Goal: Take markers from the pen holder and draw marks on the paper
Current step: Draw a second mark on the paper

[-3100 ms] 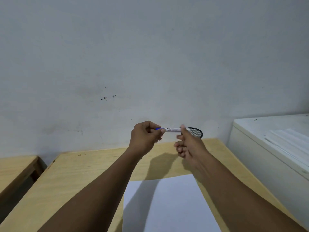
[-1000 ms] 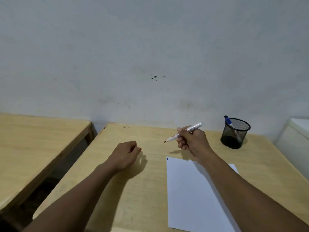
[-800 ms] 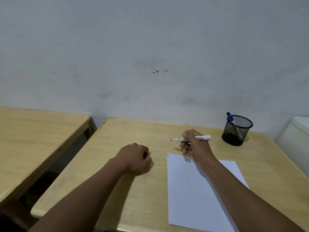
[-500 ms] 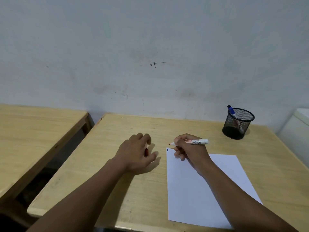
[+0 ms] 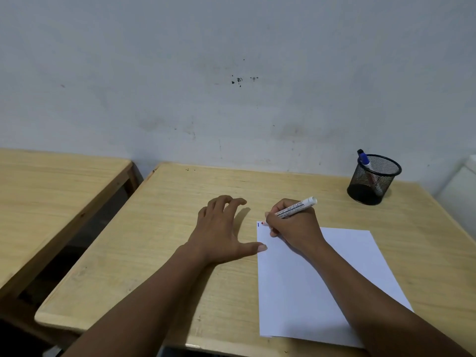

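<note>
A white sheet of paper (image 5: 296,284) lies on the wooden desk (image 5: 164,228). My right hand (image 5: 293,225) is shut on a white marker (image 5: 296,206) with a red tip, and the tip touches the paper's far left corner beside a short blue mark (image 5: 258,224). My left hand (image 5: 221,228) rests on the desk left of the paper with its fingers spread and arched, the thumb touching the paper's left edge; nothing shows in it. A black mesh pen holder (image 5: 373,180) stands at the far right of the desk with a blue-capped marker (image 5: 363,158) sticking out.
A second wooden desk (image 5: 51,197) stands to the left across a dark gap. A white cabinet edge (image 5: 461,189) shows at the far right. A grey wall runs behind both desks.
My right hand came down from above the desk and set the marker tip on the paper's corner. My left hand went from a fist with a red cap to spread flat; the cap is out of sight.
</note>
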`<state>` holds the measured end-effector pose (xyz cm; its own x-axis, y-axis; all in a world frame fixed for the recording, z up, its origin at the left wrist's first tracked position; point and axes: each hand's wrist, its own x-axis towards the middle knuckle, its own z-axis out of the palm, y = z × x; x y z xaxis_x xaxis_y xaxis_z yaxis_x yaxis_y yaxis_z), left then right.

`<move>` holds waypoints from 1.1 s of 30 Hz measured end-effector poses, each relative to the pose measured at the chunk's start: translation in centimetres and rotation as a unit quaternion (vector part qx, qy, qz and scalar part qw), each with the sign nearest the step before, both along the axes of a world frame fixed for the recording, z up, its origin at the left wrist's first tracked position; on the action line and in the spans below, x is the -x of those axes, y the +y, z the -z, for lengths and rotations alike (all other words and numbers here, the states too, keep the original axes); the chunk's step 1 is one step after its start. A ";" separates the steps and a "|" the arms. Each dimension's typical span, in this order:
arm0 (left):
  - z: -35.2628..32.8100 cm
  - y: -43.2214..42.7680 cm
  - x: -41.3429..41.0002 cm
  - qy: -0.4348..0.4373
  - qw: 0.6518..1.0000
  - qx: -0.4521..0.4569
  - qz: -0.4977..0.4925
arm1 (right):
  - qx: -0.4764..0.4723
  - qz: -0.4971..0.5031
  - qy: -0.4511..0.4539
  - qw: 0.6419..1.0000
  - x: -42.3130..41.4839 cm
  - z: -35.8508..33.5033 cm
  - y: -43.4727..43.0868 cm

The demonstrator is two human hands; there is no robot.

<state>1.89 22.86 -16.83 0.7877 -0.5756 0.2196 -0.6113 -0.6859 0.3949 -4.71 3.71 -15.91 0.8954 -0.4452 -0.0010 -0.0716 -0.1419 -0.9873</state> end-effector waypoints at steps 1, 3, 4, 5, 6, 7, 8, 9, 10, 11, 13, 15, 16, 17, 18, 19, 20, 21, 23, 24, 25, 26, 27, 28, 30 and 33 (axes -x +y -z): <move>0.0 0.1 0.0 0.001 1.000 0.002 0.001 | -0.002 -0.002 -0.004 1.000 -0.1 0.2 0.0; 0.1 0.1 0.0 0.004 1.000 0.003 0.001 | -0.005 -0.006 -0.009 1.000 -0.1 0.4 0.0; 0.0 0.1 0.0 0.005 1.000 0.003 0.001 | -0.007 -0.008 -0.010 1.000 -0.1 0.5 -0.1; 0.0 0.1 0.0 0.006 1.000 0.002 0.001 | -0.009 -0.009 -0.010 1.000 -0.2 0.6 -0.1; 0.0 0.1 0.0 0.008 1.000 0.002 0.002 | -0.009 -0.012 -0.010 1.000 -0.2 0.6 -0.1; -0.1 0.1 0.0 0.010 1.000 0.001 0.002 | -0.007 -0.014 -0.011 1.000 -0.2 0.7 -0.1; -0.1 0.1 0.0 0.012 1.000 0.001 0.003 | -0.006 -0.016 -0.013 1.000 -0.2 0.7 -0.1; -0.1 0.1 0.0 0.013 1.000 0.002 0.004 | -0.006 -0.016 -0.015 1.000 -0.2 0.7 -0.1; -0.2 0.2 0.1 0.014 1.000 0.003 0.005 | -0.008 -0.016 -0.018 1.000 -0.2 0.7 -0.1; -0.2 0.2 0.1 0.014 1.000 0.003 0.006 | -0.011 -0.018 -0.020 1.000 -0.2 0.7 -0.1; -0.2 0.2 0.1 0.016 1.000 0.002 0.007 | -0.020 -0.028 -0.021 0.999 -0.2 0.6 -0.1; -0.3 0.2 0.1 0.016 1.000 0.000 0.008 | -0.032 -0.040 -0.015 0.999 -0.2 0.5 -0.1; -0.4 0.2 0.2 0.016 1.000 0.001 0.008 | -0.037 -0.039 -0.013 0.998 -0.2 0.4 -0.1; -0.4 0.1 0.2 0.019 1.000 0.003 0.008 | -0.038 -0.030 -0.011 0.999 -0.1 0.1 -0.1; -0.4 0.1 0.2 0.024 1.000 0.006 0.008 | -0.040 -0.013 -0.009 0.999 -0.1 -0.2 -0.2; -0.4 0.2 0.2 0.031 0.999 0.008 0.006 | -0.050 0.006 -0.008 0.999 0.0 -0.5 -0.4; -0.5 0.2 0.2 0.039 0.999 0.015 0.004 | -0.071 0.021 -0.010 0.997 0.0 -0.9 -0.6; -0.7 0.3 0.3 0.052 0.998 0.027 0.002 | -0.094 0.031 -0.011 0.995 -0.1 -1.2 -0.8; -1.2 0.8 0.0 0.094 0.994 0.062 0.002 | -0.125 0.035 -0.007 0.991 -0.1 -1.7 -1.3; -1.6 1.2 -0.2 0.114 0.991 0.077 0.006 | -0.142 0.032 -0.004 0.989 0.0 -1.9 -1.6; -1.8 1.7 -0.5 0.127 0.988 0.087 0.011 | -0.165 0.027 -0.002 0.986 0.0 -2.1 -1.8; -2.0 2.2 -0.8 0.134 0.986 0.094 0.015 | -0.191 0.021 -0.002 0.981 0.2 -2.3 -2.0; -2.1 2.7 -1.0 0.139 0.985 0.101 0.017 | -0.220 0.015 -0.004 0.975 0.3 -2.6 -2.2; -2.1 3.1 -1.2 0.140 0.984 0.105 0.015 | -0.246 0.009 -0.006 0.969 0.5 -2.8 -2.5; -2.2 3.5 -1.3 0.136 0.986 0.099 0.006 | -0.292 0.000 -0.011 0.956 0.9 -3.4 -3.0; -2.7 3.2 -0.8 0.126 0.989 0.075 0.000 | -0.350 0.000 -0.011 0.937 1.5 -4.0 -3.5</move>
<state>2.69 26.09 -14.13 0.8283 -0.5514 0.0988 -0.4805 -0.6086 0.6315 -6.20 0.18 -11.91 0.8986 -0.3420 -0.2749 -0.0508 0.5412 -0.8393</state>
